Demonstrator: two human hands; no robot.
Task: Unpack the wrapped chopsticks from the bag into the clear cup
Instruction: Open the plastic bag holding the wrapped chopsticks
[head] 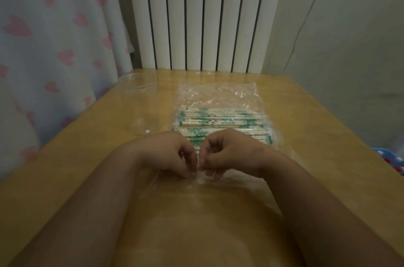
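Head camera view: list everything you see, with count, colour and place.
table: one, tan wood, foreground
bag: one, clear, table centre
chopsticks: many, pale with green print, inside the bag
cup: one, clear, on the table left of the bag
radiator: one, white, behind the table
curtain: one, white with pink hearts, left
left hand: one, pinching the bag's near edge
right hand: one, pinching the same edge
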